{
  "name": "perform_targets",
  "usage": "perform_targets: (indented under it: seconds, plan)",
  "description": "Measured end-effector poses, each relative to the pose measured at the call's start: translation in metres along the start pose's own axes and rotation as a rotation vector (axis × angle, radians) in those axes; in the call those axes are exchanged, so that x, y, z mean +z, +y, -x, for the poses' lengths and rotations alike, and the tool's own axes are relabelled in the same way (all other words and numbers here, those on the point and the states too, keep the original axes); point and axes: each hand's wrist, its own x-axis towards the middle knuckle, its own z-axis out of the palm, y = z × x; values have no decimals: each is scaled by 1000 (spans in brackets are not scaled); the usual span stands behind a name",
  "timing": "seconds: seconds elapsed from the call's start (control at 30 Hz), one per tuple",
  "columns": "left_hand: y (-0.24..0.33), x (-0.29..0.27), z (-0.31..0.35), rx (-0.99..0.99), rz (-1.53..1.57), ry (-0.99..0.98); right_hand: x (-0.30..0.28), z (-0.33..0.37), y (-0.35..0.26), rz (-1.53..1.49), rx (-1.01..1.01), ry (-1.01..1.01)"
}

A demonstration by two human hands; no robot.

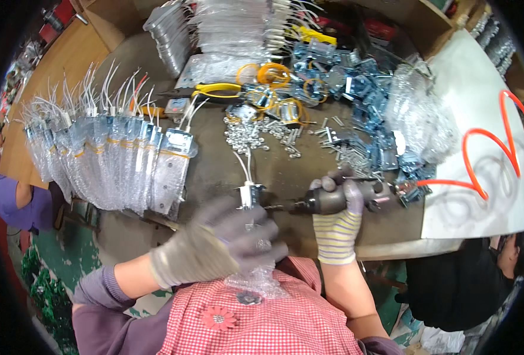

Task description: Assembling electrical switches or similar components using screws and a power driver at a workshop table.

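My left hand (211, 245), in a grey work glove and blurred by motion, has its fingers wrapped across a bubble-wrapped metal part (249, 195). A white connector with two white wires sticks up from its top, and its clear wrap (259, 281) hangs down against the checked apron. The middle of the part is hidden behind my fingers. In a striped glove, my right hand (338, 222) grips a dark air screwdriver (327, 201). The driver lies level, its bit pointing left at the metal bracket near the connector. An orange coiled air hose (451, 183) runs from its rear.
Several wrapped parts with wires (114, 154) stand in a row on the left. Nuts (244, 133), screws (348, 151) and blue-silver brackets (368, 100) lie beyond my hands. Yellow-handled pliers (217, 89), orange rubber bands (272, 74) and stacked wrap (232, 29) are farther back. Other people sit at both sides.
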Motion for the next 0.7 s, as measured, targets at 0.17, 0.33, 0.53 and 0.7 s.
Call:
perform_targets:
  seconds: [0.17, 0.33, 0.53, 0.7]
  plan:
    - [-2, 13, -21, 229, 271, -330, 20, -10, -50, 151, -39, 69]
    - [-21, 29, -29, -403, 305, 372, -32, -44, -128, 1677, -730, 294]
    - [-40, 80, -8, -665, 1095, 294, 0, -48, -118, 2132, -783, 463]
    - [-41, 59, 4, -476, 803, 141, 35, -70, -57, 1962, -983, -280]
